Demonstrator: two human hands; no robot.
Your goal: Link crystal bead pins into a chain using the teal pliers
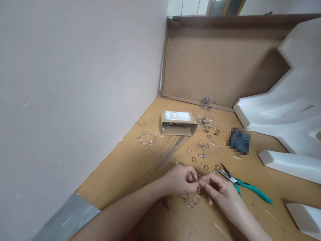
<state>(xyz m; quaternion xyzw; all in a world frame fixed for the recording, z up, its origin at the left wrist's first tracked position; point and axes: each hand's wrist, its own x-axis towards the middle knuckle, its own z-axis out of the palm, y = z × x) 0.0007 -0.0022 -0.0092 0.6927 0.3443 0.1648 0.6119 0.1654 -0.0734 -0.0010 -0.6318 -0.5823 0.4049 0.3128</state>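
Note:
Between my two hands hangs a wire ring with clear beads (192, 203), its lower loop showing beneath the fingers. My left hand (181, 180) is closed on the upper part of this beaded ring. Facing it, my right hand (216, 188) pinches the wire near the same spot, fingertips almost touching the left ones. The exact wire ends are too small to make out. Just right of my right hand lie pliers with green handles (253, 190), their long jaws spread. Small dark rings (206, 167) are scattered beyond the hands. Another beaded wire ring (147, 138) lies at the left.
A small open cardboard box (178, 123) stands beyond straight wires (170, 150). Wire clusters (206, 120) lie beside it. A pixelated dark object (239, 141) sits at right. A wall (87, 83) bounds the left, a cardboard panel (220, 63) the back, white foam (281, 110) the right.

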